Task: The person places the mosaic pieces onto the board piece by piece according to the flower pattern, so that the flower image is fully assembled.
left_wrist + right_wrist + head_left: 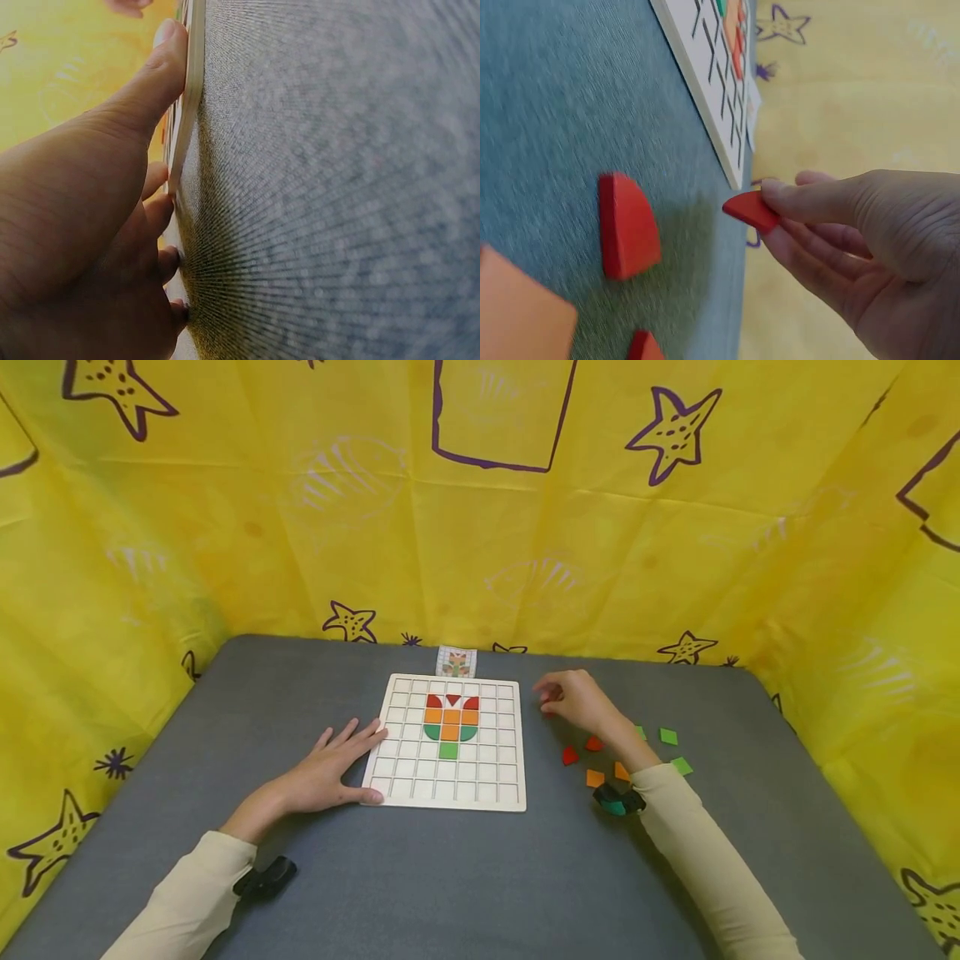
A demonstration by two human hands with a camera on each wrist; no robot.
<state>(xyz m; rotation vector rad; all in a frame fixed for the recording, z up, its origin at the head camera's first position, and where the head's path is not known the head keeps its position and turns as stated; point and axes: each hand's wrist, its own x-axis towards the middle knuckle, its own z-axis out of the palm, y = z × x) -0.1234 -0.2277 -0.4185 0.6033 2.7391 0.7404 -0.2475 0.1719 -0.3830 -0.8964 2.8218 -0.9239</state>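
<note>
My right hand (576, 697) is raised off the board's right side, pinching a red quarter-circle tile (751, 211) between thumb and fingers. The left hand (324, 775) lies with fingers spread at the left edge of a white gridded board (501, 785), its thumb and fingertips on the rim. On the board, tiles form a tulip: a red triangle (452, 699) between two red rounded tiles, a row of orange squares (451, 717) with another below, dark green rounded tiles (468, 733) and a light green square (448, 750) at the bottom.
A small pattern card (457, 662) lies behind the board. Loose tiles lie to the right: a red rounded tile (570, 756), another red tile (594, 743), orange squares (595, 778) and light green tiles (668, 737), some partly hidden by the right arm. A yellow curtain (480, 527) surrounds the table.
</note>
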